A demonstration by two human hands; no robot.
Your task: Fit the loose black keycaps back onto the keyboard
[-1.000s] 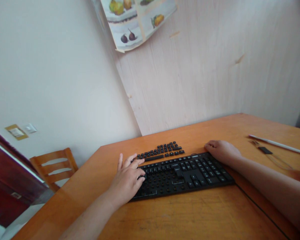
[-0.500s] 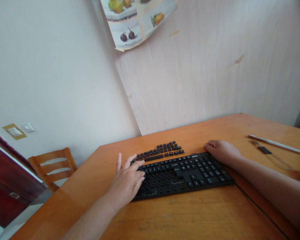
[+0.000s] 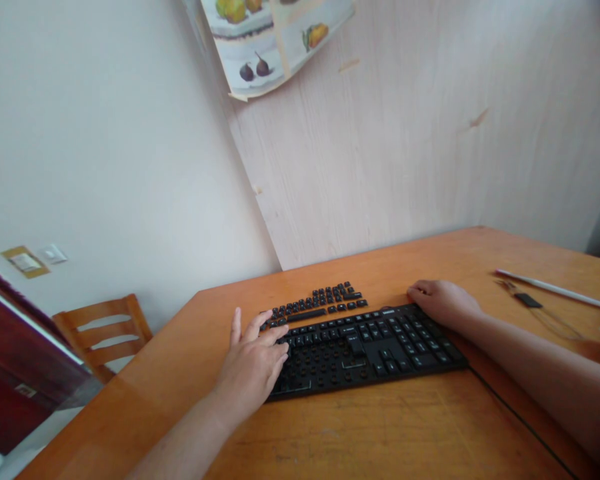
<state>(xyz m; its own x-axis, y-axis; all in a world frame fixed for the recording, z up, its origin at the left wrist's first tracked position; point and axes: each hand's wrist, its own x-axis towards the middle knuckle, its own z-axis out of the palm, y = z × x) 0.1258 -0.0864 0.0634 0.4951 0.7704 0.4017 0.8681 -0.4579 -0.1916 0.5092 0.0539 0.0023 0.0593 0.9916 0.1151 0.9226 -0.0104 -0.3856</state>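
Observation:
A black keyboard (image 3: 370, 350) lies on the wooden table. Many keycaps are off its left and middle part, where bare switch spots show. The number pad and top row still carry theirs. My left hand (image 3: 255, 360) is spread over the keyboard's left end, fingers apart, with the nearest fingertips at the upper-left keys. It hides that corner. Beside the keyboard's far right corner rests my right hand (image 3: 443, 301), its fingers curled in; what they hold, if anything, is hidden. Loose black keycaps (image 3: 330, 293), with a long spacebar (image 3: 306, 315) among them, lie in rows behind the keyboard.
On the right lie a keycap puller with wire loops (image 3: 529, 301) and a long pale rod (image 3: 555, 288). A cable (image 3: 520, 420) runs from the keyboard toward the front right. A wooden chair (image 3: 105, 327) stands left of the table; a wall is behind.
The view has shifted very slightly. Both hands and the keyboard stay in nearly the same places, and the loose keycaps look unchanged.

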